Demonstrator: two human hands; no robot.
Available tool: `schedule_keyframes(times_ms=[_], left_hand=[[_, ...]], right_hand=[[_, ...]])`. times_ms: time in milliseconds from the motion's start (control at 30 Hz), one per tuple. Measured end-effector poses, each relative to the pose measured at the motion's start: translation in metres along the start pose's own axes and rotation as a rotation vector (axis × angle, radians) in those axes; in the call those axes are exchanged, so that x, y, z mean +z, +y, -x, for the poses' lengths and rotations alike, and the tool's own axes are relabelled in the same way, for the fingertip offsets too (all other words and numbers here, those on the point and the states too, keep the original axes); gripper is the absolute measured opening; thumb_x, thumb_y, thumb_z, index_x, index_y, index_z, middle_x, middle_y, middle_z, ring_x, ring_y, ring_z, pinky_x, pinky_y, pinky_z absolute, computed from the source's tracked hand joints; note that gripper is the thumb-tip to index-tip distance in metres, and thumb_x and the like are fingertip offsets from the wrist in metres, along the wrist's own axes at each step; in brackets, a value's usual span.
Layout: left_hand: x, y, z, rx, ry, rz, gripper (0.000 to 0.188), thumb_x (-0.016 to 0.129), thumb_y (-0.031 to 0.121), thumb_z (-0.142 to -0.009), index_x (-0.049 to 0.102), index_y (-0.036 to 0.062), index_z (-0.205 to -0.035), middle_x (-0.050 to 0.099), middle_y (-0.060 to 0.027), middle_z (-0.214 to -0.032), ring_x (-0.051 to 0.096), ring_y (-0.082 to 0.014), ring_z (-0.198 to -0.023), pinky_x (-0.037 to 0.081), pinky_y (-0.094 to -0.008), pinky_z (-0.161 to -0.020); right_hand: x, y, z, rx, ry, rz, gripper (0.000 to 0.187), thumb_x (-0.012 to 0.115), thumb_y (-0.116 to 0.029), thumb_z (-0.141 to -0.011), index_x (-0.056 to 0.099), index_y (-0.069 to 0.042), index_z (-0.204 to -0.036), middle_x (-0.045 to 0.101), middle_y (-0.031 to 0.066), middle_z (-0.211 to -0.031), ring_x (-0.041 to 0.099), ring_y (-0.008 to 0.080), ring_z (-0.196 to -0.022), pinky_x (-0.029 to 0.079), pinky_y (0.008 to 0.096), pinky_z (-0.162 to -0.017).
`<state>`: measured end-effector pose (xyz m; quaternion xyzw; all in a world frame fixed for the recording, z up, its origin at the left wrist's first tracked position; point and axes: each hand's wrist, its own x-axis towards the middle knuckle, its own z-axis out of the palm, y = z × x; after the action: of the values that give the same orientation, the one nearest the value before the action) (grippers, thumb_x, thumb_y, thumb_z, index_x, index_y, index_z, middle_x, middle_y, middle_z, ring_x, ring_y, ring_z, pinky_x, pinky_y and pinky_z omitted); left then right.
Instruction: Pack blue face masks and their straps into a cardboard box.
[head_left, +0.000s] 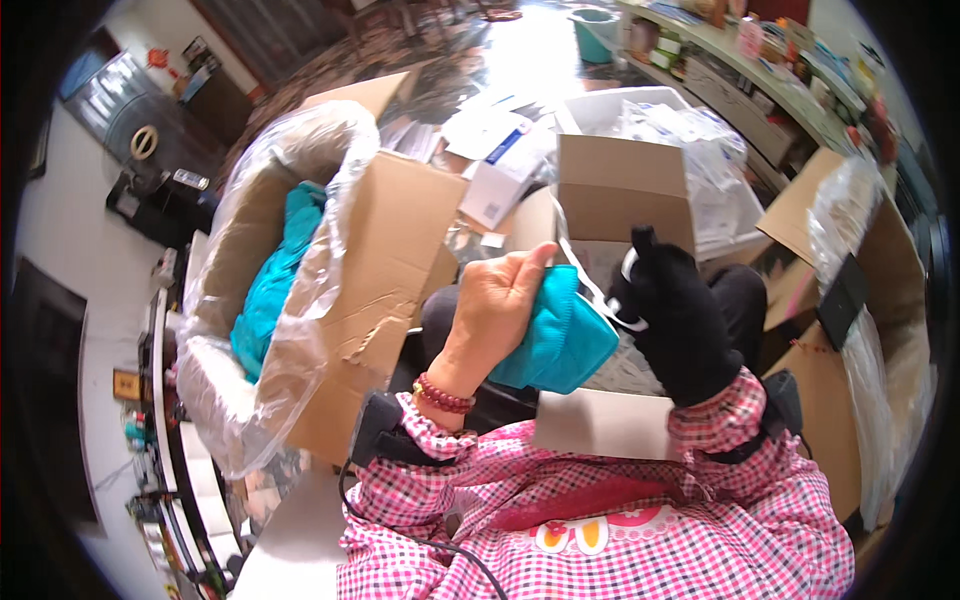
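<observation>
My bare left hand (492,312), with a beaded bracelet at the wrist, is closed on the upper left edge of a teal face mask (568,342). The mask is cup-shaped and hangs over my lap. A white elastic strap (588,284) runs from the mask to my right hand (682,322). That hand wears a black glove, and its fingers are curled round the strap. Beneath both hands stands an open cardboard box (625,178), with pale, see-through material visible inside it.
To the left, a large carton (395,230) lined with clear plastic holds teal masks (275,285). On the right is another open carton (880,375) with plastic lining. Beyond the middle box are a white bin (735,235) of clear bags and a white-and-blue package (500,170).
</observation>
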<state>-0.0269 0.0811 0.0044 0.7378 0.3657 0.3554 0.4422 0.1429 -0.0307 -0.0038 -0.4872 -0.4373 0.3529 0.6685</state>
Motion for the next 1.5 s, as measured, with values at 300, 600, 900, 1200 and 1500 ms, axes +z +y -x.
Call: schedule_keyframes(times_ms=[300,600,900,1200,1500], left_hand=[[-0.180,-0.014,-0.012,0.038,0.672,-0.509,0.037,0.055,0.029,-0.105,0.072,-0.0016,-0.096,0.064,-0.0112,-0.070,0.058,-0.0178,-0.060,0.048,-0.0349,-0.061],[-0.371,-0.090,-0.056,-0.252,0.675,-1.250,0.074,0.048,0.063,-0.098,0.052,-0.0004,-0.138,0.054,-0.0254,-0.139,0.050,-0.0398,-0.132,0.040,-0.0476,-0.108],[-0.051,-0.036,0.016,0.293,0.183,-0.524,0.051,0.075,0.021,-0.090,0.053,0.0016,-0.131,0.059,-0.0182,-0.125,0.055,-0.0359,-0.122,0.042,-0.0435,-0.105],[0.046,-0.039,0.062,0.266,0.080,-0.298,0.053,0.075,0.007,-0.084,0.052,0.0046,-0.132,0.054,-0.0165,-0.129,0.052,-0.0362,-0.123,0.041,-0.0438,-0.108],[0.048,-0.043,0.067,0.251,0.068,-0.270,0.046,0.070,0.001,-0.085,0.055,0.0052,-0.128,0.054,-0.0139,-0.130,0.052,-0.0348,-0.124,0.040,-0.0436,-0.109]], right_hand=[[-0.043,-0.012,0.015,0.554,-0.196,0.053,0.027,0.059,-0.024,-0.102,0.060,-0.003,-0.086,0.061,0.0034,-0.079,0.056,0.0106,-0.067,0.045,0.0277,-0.063],[-0.045,-0.004,-0.030,-0.075,-0.422,0.739,0.034,0.077,-0.014,-0.085,0.063,0.002,-0.111,0.066,0.0201,-0.100,0.066,0.0355,-0.092,0.053,0.0393,-0.080],[-0.028,0.064,-0.011,-0.024,-0.834,1.373,0.106,0.092,-0.039,-0.056,0.043,-0.003,-0.143,0.036,0.0313,-0.152,0.060,0.0474,-0.112,0.052,0.0538,-0.094],[-0.026,0.114,0.012,-0.347,-0.719,1.416,0.017,0.063,-0.010,-0.084,0.070,-0.003,-0.098,0.065,0.0205,-0.099,0.070,0.0358,-0.081,0.058,0.0420,-0.072],[-0.061,0.092,-0.039,0.189,-0.391,0.400,0.023,0.069,-0.019,-0.088,0.072,-0.003,-0.104,0.071,0.0217,-0.100,0.070,0.0331,-0.085,0.055,0.0386,-0.078]])
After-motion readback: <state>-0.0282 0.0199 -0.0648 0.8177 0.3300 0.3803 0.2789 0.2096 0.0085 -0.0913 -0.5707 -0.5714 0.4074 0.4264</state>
